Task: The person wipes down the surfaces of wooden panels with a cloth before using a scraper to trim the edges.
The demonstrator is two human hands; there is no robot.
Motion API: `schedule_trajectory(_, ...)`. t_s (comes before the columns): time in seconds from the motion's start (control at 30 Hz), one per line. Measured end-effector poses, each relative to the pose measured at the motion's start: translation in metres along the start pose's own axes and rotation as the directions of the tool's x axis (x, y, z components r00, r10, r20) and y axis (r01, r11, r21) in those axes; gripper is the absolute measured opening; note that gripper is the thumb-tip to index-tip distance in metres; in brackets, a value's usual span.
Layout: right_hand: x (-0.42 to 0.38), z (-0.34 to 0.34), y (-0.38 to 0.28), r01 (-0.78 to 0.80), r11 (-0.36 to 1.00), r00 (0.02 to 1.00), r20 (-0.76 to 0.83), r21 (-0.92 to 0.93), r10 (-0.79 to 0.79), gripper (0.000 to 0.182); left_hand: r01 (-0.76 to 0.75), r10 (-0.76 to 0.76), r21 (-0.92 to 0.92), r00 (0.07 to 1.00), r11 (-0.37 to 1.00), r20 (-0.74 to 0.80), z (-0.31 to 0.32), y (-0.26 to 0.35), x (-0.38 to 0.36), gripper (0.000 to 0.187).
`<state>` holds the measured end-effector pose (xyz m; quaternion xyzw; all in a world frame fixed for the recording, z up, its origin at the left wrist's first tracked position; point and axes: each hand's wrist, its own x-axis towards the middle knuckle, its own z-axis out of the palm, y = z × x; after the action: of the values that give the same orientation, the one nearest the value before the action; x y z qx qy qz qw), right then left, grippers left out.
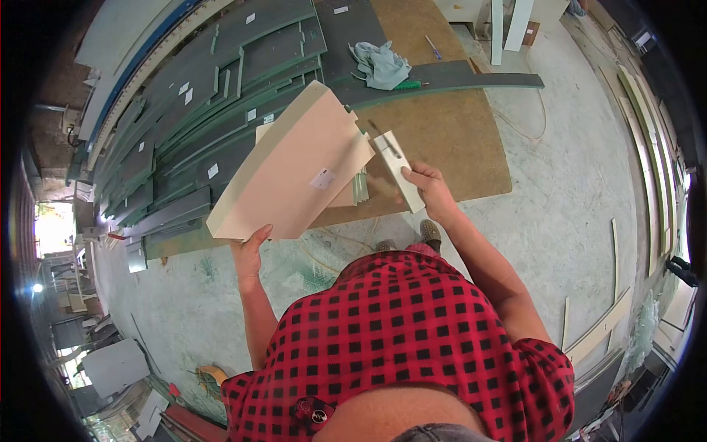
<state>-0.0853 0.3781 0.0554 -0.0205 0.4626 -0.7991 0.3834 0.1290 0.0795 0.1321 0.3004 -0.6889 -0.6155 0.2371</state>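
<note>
My left hand [252, 249] grips the lower edge of a large beige-pink panel [283, 166], which is tilted and has a small white label on its face. In my right hand [429, 188] is a narrow cream strip [400, 171] with a dark slot or fitting near its upper part. The strip is to the right of the panel, apart from it. Behind the panel, part of a stack of pale pieces [361, 188] shows at its right side; the rest is hidden.
Dark green-edged panels [193, 110] cover the left of the brown board [471, 140]. A grey-green cloth [381, 65], a green-handled tool [409, 85] and a pen [434, 48] lie at the back. Long strips [644, 147] stand at the far right.
</note>
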Motion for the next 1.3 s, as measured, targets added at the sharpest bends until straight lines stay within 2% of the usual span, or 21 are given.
schedule_trajectory(0.13, -0.001, -0.01, 0.014, 0.025, 0.999, 0.997, -0.071, 0.045, -0.022, 0.022, -0.085, 0.085, 0.005, 0.996, 0.996, 0.031, -0.003, -0.006, 0.005, 0.046)
schedule_trajectory(0.2, 0.002, -0.014, 0.026, -0.054, 0.998, 0.991, -0.124, -0.011, 0.052, 0.022, -0.052, 0.053, -0.003, 0.998, 0.999, 0.025, -0.004, -0.007, 0.005, 0.047)
schedule_trajectory(0.43, 0.006, -0.007, 0.033, -0.098, 0.994, 0.99, -0.105, -0.042, 0.093, 0.022, 0.009, -0.009, 0.007, 1.0, 1.0, 0.014, -0.007, -0.007, 0.005, 0.049)
schedule_trajectory(0.53, 0.007, -0.009, 0.029, -0.089, 0.994, 0.993, -0.085, -0.066, 0.084, 0.021, -0.019, 0.019, -0.006, 0.999, 1.0, 0.025, -0.008, -0.009, 0.005, 0.048)
schedule_trajectory(0.63, 0.015, -0.021, 0.037, -0.088, 0.99, 0.994, -0.076, -0.112, 0.08, 0.02, -0.032, 0.032, 0.016, 0.999, 0.999, 0.031, -0.008, -0.008, 0.005, 0.048)
schedule_trajectory(0.7, 0.02, -0.03, 0.044, -0.123, 0.969, 0.988, -0.117, -0.216, 0.1, 0.019, -0.035, 0.034, 0.007, 0.999, 0.999, 0.028, -0.008, -0.008, 0.005, 0.048)
schedule_trajectory(0.83, 0.014, -0.024, 0.034, -0.148, 0.958, 0.985, -0.128, -0.246, 0.119, 0.02, -0.018, 0.018, -0.002, 1.0, 1.0, 0.017, -0.007, -0.008, 0.004, 0.046)
schedule_trajectory(1.0, 0.012, -0.019, 0.028, -0.059, 0.976, 0.996, -0.071, -0.208, 0.045, 0.023, -0.037, 0.037, -0.001, 0.998, 0.999, 0.044, -0.005, -0.005, 0.004, 0.046)
schedule_trajectory(1.1, 0.013, -0.027, 0.04, -0.113, 0.953, 0.988, -0.137, -0.281, 0.077, 0.022, -0.04, 0.041, -0.021, 0.998, 0.999, 0.041, -0.004, -0.004, 0.003, 0.046)
schedule_trajectory(1.23, 0.01, -0.034, 0.045, -0.106, 0.938, 0.987, -0.148, -0.331, 0.059, 0.02, -0.044, 0.044, -0.005, 0.998, 0.999, 0.047, -0.004, 0.0, 0.002, 0.047)
schedule_trajectory(1.3, 0.004, -0.029, 0.038, -0.015, 0.884, 0.963, -0.243, -0.468, -0.113, 0.02, -0.061, 0.062, -0.019, 0.997, 0.998, 0.045, -0.005, -0.004, 0.003, 0.047)
